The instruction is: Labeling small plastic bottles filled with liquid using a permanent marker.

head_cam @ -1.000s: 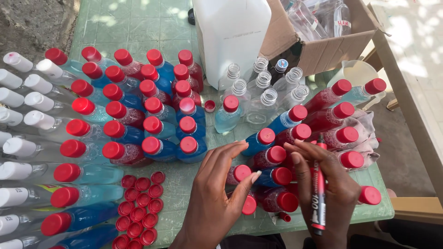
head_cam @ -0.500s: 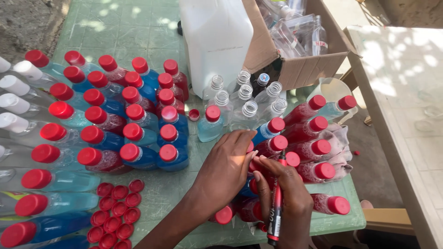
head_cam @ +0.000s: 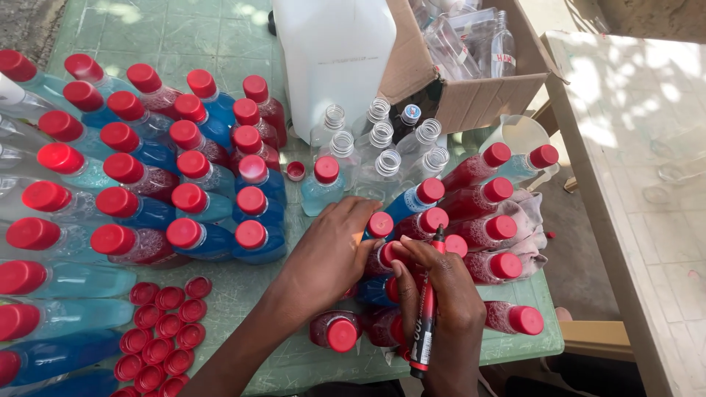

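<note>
Near the surface's right edge, the left hand [head_cam: 331,254] grips a red-capped bottle [head_cam: 380,225]; the right hand [head_cam: 448,309] is closed around a red marker [head_cam: 425,323].

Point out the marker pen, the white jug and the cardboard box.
marker pen [head_cam: 426,316], head view, on its red barrel.
white jug [head_cam: 334,51], head view, on its front wall.
cardboard box [head_cam: 482,103], head view, on its near side wall.

Outdoor small-scale bottling spot, prob. a home yard: dappled sunlight on a green tiled table [head_cam: 184,37]. Left of the big white jerrycan [head_cam: 334,59], rows of red-capped bottles [head_cam: 154,184] w/ blue and red liquid. Right of it, a cardboard box [head_cam: 471,95] of empty clear bottles. Well below it, loose red caps [head_cam: 165,331].
</note>
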